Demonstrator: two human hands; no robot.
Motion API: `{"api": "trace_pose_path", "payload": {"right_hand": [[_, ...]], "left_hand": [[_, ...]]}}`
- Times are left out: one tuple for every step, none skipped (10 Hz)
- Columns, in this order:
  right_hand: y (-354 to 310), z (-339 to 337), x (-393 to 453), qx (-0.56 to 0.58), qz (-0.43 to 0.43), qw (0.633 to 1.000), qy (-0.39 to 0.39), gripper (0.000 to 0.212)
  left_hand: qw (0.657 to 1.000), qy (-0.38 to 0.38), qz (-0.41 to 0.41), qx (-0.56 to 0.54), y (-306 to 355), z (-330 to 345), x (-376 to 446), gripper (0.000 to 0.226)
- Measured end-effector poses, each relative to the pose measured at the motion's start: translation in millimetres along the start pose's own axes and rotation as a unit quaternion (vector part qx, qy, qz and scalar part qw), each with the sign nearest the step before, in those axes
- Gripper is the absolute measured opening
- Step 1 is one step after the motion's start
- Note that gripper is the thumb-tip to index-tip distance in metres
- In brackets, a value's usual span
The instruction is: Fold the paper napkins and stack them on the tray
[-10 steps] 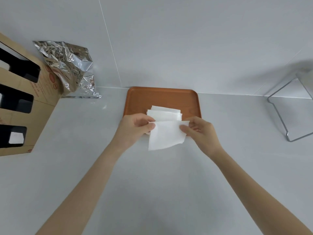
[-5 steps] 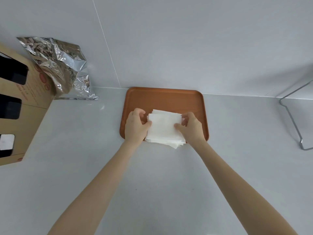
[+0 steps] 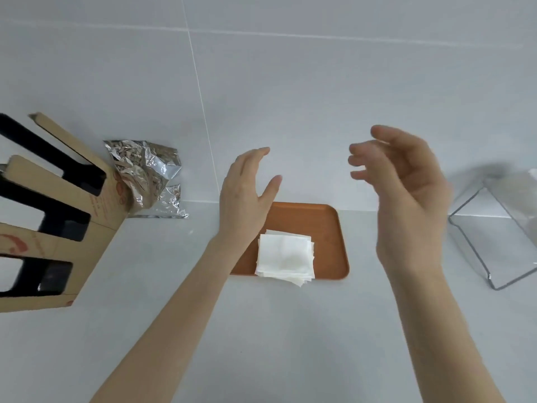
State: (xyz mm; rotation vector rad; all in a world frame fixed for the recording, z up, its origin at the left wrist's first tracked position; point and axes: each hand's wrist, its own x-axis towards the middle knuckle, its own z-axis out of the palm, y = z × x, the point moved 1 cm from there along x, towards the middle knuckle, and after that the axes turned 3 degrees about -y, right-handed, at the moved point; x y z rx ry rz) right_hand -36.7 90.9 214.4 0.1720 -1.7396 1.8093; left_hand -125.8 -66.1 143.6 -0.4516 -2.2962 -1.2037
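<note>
While raised apart with fingers spread and empty, my left hand [image 3: 242, 196] and right hand [image 3: 406, 196], napkin stack [image 3: 284, 258] on the tray [image 3: 334, 242] between and nearer.

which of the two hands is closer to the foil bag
The left hand. It hangs over the tray's left part, toward the crumpled foil bag; the right hand is beyond the tray's right edge.

left hand [image 3: 244, 196] hides tray [image 3: 334, 245] corner; cardboard box [image 3: 43, 228] cropped; right hand [image 3: 406, 196] blurred.

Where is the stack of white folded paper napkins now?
In the head view, the stack of white folded paper napkins lies on the near part of the orange rectangular tray, low between the two raised hands, its front edge overhanging the tray's near rim.
</note>
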Motion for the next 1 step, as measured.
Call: {"api": "trace_pose_path", "payload": {"right_hand": [[-69.8,-5.6,1.9,0.148,-0.129,0.978,-0.069,0.017]], "left_hand": [[0.999,0.031,0.037,0.016,24.5,-21.0,13.1,0.039]]}}
